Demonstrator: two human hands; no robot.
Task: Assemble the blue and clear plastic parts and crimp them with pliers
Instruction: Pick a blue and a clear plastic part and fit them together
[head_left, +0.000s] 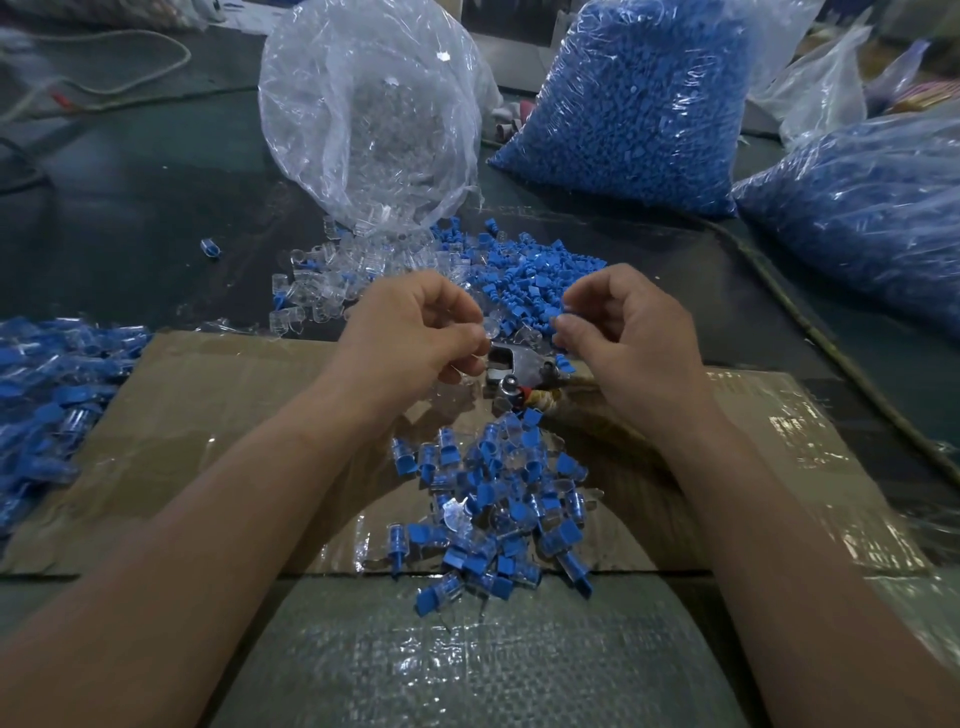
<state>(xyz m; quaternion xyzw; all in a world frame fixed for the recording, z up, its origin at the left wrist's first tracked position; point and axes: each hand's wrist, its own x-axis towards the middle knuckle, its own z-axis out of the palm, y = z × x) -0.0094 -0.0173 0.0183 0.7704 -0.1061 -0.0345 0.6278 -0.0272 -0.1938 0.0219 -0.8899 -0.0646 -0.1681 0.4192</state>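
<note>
My left hand (415, 332) pinches a clear plastic part (491, 328) between thumb and fingers. My right hand (623, 338) pinches a small blue part (563, 316) at its fingertips, a short gap from the clear one. Below and between the hands lie the metal pliers (511, 366) on the cardboard. Loose clear parts (322, 280) and loose blue parts (535, 280) are heaped just beyond the hands. A pile of joined blue-and-clear pieces (498, 499) lies on the cardboard between my forearms.
A taped cardboard sheet (208, 415) covers the table's near part. An open clear bag (363, 104) stands at the back, two full bags of blue parts (639, 98) to its right. More joined pieces (47, 395) are heaped at the left edge. A cord (810, 322) runs along the right.
</note>
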